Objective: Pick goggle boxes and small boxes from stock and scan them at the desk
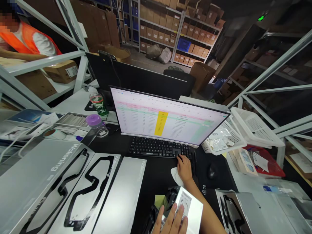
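My right hand [184, 169] reaches to the right end of a black keyboard [156, 148], its fingertips on the keys and its fingers partly curled. Low in the view, my left hand [170, 222] lies with fingers spread across a small white and black box [192, 208] with a printed picture on it. Its thumb is out of sight. Behind the keyboard stands a lit monitor [170, 118] showing a spreadsheet with a yellow column. Beside my right wrist is a white object [175, 177], partly covered.
Several large silver boxes [119, 195] printed with black frames fill the left. A purple-lidded cup [94, 120] and a green-labelled bottle [98, 103] stand behind them. Right: a mouse [212, 171], white baskets [258, 126], and a red tray [273, 172]. A person in an orange vest [29, 37] is far left.
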Available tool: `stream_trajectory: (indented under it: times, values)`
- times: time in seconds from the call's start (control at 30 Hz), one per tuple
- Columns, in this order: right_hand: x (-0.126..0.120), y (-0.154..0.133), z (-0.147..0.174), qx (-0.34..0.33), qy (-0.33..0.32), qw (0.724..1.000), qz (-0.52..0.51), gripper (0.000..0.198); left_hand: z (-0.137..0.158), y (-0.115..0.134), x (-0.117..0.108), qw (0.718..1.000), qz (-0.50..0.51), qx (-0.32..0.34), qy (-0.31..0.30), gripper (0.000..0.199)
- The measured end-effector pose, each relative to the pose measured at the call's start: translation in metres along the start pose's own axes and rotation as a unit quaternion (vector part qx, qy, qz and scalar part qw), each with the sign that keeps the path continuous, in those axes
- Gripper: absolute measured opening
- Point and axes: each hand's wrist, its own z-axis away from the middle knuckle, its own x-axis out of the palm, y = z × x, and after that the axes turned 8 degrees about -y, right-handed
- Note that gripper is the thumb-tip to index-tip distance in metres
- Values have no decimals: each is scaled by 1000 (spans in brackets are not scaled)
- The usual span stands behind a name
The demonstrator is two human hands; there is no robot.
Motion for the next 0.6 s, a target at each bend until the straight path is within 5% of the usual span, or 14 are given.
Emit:
stream_trajectory:
  times: [0.6]
  values:
    - [-3,-2,0,-34,20,999,8,42,3,-1,-2,999,7,21,-29,29]
